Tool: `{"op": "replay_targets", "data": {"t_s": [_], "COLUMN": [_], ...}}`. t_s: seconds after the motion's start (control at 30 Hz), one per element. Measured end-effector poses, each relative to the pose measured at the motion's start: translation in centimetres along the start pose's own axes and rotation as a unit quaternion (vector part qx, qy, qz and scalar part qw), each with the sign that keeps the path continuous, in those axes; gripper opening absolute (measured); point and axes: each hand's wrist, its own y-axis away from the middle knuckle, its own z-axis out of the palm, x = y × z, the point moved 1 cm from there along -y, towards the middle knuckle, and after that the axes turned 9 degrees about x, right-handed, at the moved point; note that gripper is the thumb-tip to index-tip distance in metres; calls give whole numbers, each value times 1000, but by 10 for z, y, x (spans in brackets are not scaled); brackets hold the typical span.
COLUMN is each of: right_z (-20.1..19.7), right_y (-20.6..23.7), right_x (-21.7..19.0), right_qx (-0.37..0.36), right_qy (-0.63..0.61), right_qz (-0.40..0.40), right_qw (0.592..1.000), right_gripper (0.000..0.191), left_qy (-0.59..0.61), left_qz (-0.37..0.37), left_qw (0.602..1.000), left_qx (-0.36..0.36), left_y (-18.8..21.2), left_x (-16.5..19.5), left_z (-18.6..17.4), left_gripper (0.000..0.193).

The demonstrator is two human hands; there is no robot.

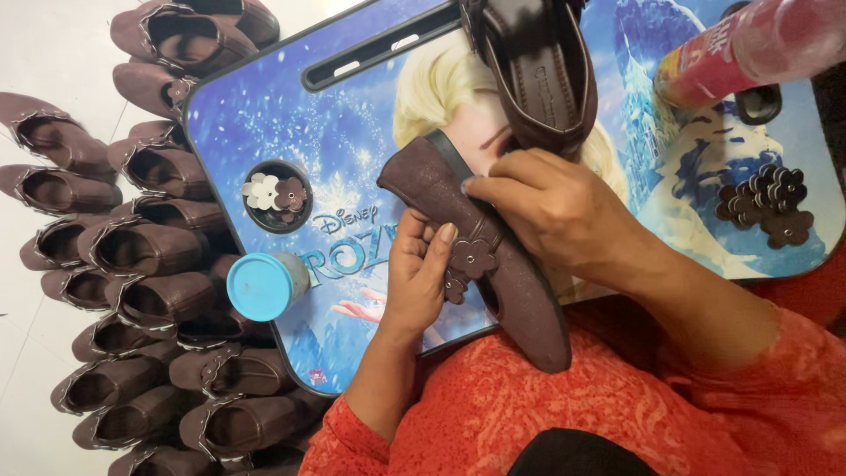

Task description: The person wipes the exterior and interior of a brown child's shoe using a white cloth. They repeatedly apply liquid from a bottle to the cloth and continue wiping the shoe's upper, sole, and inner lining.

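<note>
Over the near edge of the lap tray [264, 115], one brown shoe [520, 291] is held between two hands, toe pointing far-left, heel near-right over the person's orange sleeve. It is dark brown with a fine grainy surface, a black-lined strap edge and an open top. One brown flower [473, 256] sits on its upper, with a second, smaller one just below it, partly hidden. The left hand [414, 273] grips the shoe from the left, fingers curled, thumb pressed flat beside the flower. The right hand [555, 211] is closed over the shoe's far side, fingers bent down onto the strap.

Just beyond, a second shoe [533, 70] lies on the tray, opening up. One round cup well [278, 196] holds two flowers, one white and one brown. One blue-capped pot [262, 286] stands at the tray's near-left edge. One red bottle [749, 48] lies at far right, and near it one heap of brown flowers [767, 203], too overlapped to count. Left of the tray, on the pale floor, a pile of shoes [132, 264] spreads out, roughly twenty in view, all the same brown.
</note>
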Motion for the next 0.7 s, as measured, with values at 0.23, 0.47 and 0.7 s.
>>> {"op": "replay_targets", "data": {"t_s": [0.23,0.47,0.7], "right_z": [-32,-16,-39], "right_y": [-9,-3,45], "right_x": [-8,-12,-7], "right_qx": [-93,-14,-45], "right_qy": [24,36,-13], "right_qz": [-12,-24,56], "right_qw": [995,999,997], "right_gripper": [33,40,31], "left_qy": [-28,-27,-20], "left_qz": [-10,-2,8], "left_qw": [1000,1000,999], "left_qx": [-8,2,-28], "left_y": [1,-1,5], "left_x": [5,6,6], "left_z": [4,6,3], "left_gripper": [26,29,25]}}
